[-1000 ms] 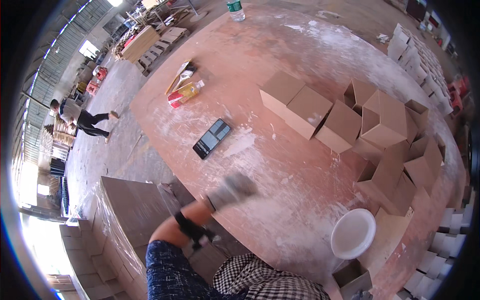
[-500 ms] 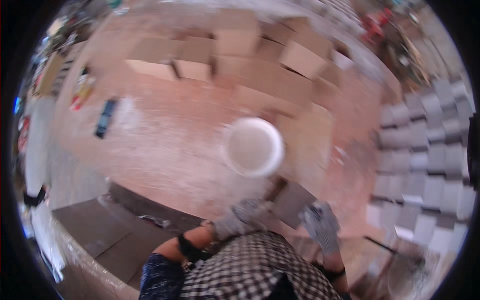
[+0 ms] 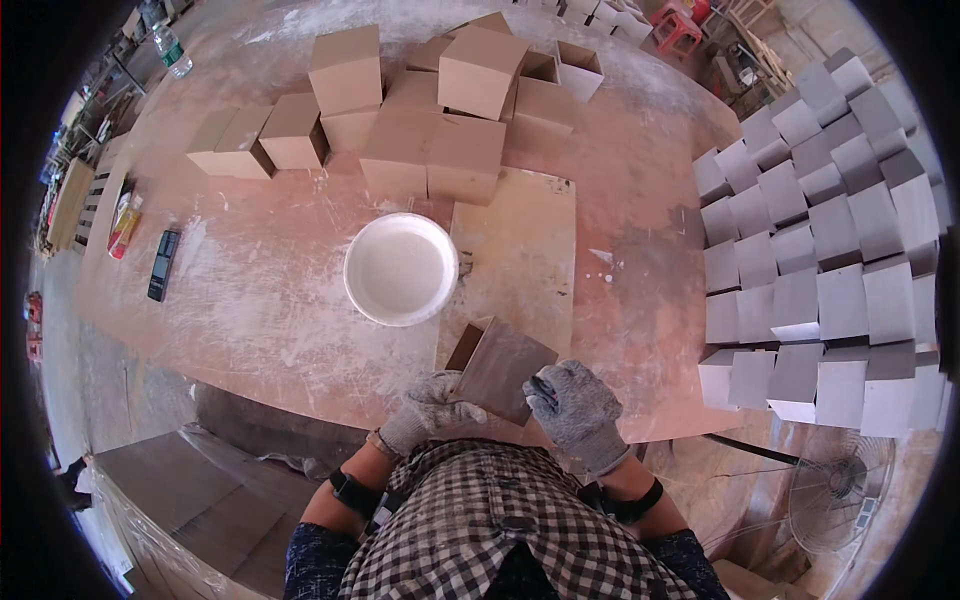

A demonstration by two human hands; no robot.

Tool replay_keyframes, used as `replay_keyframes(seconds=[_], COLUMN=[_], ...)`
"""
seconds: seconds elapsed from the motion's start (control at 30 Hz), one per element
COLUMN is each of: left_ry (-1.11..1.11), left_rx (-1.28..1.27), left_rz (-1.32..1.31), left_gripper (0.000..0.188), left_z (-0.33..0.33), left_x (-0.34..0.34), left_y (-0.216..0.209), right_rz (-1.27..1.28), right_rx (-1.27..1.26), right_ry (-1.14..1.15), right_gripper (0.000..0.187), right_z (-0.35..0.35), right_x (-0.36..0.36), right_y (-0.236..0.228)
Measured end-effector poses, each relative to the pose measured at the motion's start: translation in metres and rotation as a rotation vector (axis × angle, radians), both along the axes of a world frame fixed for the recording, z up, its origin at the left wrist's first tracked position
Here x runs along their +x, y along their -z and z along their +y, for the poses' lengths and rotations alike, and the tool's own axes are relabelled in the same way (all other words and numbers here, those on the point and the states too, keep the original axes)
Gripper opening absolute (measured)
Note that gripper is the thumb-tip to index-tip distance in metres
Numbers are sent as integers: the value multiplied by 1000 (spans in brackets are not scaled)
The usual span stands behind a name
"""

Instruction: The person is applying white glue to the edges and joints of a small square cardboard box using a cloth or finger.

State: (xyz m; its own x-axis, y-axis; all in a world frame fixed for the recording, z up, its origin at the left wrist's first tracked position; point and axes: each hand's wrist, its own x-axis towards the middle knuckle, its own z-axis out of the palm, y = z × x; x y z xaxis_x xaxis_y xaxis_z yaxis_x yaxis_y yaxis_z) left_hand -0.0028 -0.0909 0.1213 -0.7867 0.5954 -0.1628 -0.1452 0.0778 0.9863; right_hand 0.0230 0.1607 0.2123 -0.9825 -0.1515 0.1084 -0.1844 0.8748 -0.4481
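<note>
A small open-ended cardboard box (image 3: 505,368) lies tilted at the table's near edge, its upper face greyish and its opening toward the left. My left hand (image 3: 432,408), in a grey knit glove, grips its near left corner. At the box's right side is my right hand (image 3: 578,408), gloved too, with its fingers curled closed. Something small and dark shows at those fingertips, but I cannot make out what it is. Beyond the box stands a round white basin (image 3: 400,270) with whitish liquid in it.
Brown cardboard boxes (image 3: 465,155) are piled at the far side. Grey-white boxes (image 3: 835,235) stand stacked in rows on the right. A yellowish board (image 3: 520,245) lies on the table (image 3: 270,340). A dark phone-like device (image 3: 163,265), a bottle (image 3: 172,50) and a fan (image 3: 835,485) are around.
The view has shifted, and the basin and piled boxes now appear farther left. My right hand has come in against the box's right side; my left hand now grips its corner.
</note>
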Motion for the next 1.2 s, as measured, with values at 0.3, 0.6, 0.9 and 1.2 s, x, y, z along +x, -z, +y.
replay_keyframes(seconds=[0.3, 0.6, 0.9, 1.2], left_ry=[-155, -57, -83, -105], left_rx=[-4, -90, -276, -320], left_rz=[-70, 78, 80, 96], left_gripper=[44, 54, 45, 37], left_z=[38, 46, 47, 48], left_x=[-9, -15, -17, -17], left_y=[-36, -46, -43, -48], right_rz=[30, 135, 138, -10], right_rx=[108, 176, 216, 240], right_ry=[96, 145, 122, -10], right_gripper=[17, 17, 17, 23], right_z=[15, 20, 14, -2], right_x=[-26, -36, -34, -20], right_y=[-5, -8, -8, -34])
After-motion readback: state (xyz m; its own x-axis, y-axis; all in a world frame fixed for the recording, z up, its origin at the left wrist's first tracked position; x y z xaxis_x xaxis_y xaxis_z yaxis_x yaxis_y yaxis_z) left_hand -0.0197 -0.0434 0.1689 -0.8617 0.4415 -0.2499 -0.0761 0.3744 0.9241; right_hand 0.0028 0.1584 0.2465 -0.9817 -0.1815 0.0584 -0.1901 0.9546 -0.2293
